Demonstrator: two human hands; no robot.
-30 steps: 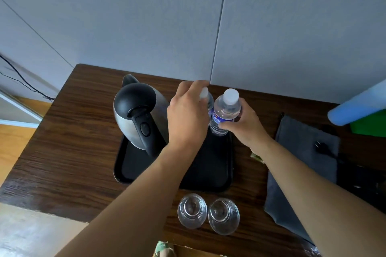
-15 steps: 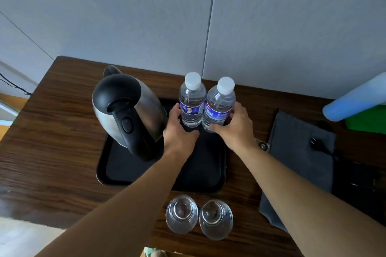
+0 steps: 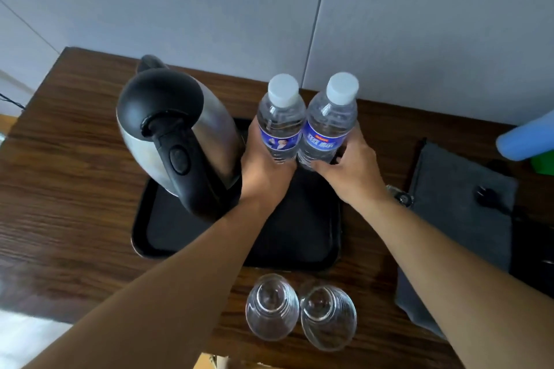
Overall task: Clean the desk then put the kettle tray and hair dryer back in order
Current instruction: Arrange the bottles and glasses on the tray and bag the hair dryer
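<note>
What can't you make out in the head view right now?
Bases of the left bottle and right bottle: hidden by the left hand and right hand; touching the tray or not, cannot tell.
Cut off by the right edge: blue object.
Too dim: dark item on the grey cloth.

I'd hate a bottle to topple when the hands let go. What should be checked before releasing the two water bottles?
1. Grip of the left hand round the left bottle: ok.
2. Grip of the right hand round the right bottle: ok.
3. Both bottles upright, caps on: ok.
4. Bottle bases flat on the tray: cannot tell, the hands hide them.
5. The kettle on the tray, apart from the bottles: ok.
6. The glasses on the tray: not ok, both stand on the desk in front of it.
</note>
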